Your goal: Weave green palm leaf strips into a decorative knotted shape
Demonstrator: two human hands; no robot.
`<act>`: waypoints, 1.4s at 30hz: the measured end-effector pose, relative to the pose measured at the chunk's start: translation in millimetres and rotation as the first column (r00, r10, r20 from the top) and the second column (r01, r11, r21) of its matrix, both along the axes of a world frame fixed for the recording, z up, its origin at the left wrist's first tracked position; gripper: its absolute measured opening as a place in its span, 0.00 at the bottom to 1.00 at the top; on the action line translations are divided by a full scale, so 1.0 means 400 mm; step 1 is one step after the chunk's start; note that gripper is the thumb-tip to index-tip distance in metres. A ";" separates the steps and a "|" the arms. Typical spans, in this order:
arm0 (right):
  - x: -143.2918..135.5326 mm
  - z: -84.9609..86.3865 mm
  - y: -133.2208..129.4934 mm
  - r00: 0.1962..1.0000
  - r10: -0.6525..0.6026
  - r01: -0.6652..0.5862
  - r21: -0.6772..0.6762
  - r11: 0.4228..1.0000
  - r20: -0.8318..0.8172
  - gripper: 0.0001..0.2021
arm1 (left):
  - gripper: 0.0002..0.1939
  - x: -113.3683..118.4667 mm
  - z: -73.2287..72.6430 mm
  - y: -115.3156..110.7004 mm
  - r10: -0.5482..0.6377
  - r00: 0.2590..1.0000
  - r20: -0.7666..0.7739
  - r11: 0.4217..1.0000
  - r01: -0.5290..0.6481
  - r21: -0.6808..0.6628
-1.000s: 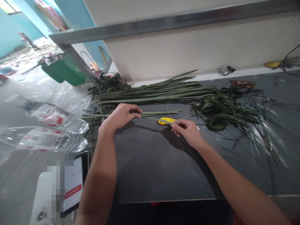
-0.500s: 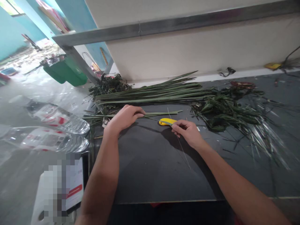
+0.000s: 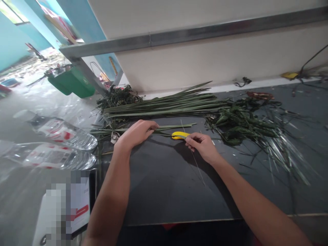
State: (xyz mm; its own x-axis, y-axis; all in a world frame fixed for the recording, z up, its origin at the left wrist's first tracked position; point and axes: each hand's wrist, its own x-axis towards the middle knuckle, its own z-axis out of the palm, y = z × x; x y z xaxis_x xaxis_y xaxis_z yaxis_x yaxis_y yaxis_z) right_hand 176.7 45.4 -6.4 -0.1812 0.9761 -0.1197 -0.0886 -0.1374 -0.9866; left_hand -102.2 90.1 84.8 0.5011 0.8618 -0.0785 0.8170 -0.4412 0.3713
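Observation:
My right hand (image 3: 201,145) is closed in a pinch on the end of a narrow green leaf strip (image 3: 165,133) and on a thin, straight wire (image 3: 197,167) that slants across the strip. The strip runs left to my left hand (image 3: 140,131), whose fingers are closed round it; their tips are partly hidden. Beside that hand, a few loose leaf strips (image 3: 176,126) lie on the dark table (image 3: 159,191). Just left of my right fingertips rests a yellow-handled cutter (image 3: 178,135), partly behind the strip.
Behind my hands lies a bundle of long leaves (image 3: 164,106). Woven green leaf pieces (image 3: 246,123) and clear thin sticks (image 3: 292,160) are to the right. Two water bottles (image 3: 61,131) and a phone (image 3: 81,201) stand at the left. A metal rail (image 3: 194,32) crosses the back.
My left hand has lowered a little towards the table beside the loose strips. The held strip sits lower, and my right hand keeps its pinch. The view has shifted slightly.

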 end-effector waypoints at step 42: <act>-0.005 -0.017 -0.004 0.995 0.052 -0.053 -0.014 0.998 -0.090 0.16 | 0.15 0.043 -0.013 0.002 0.075 0.997 -0.004 0.986 -0.074 0.150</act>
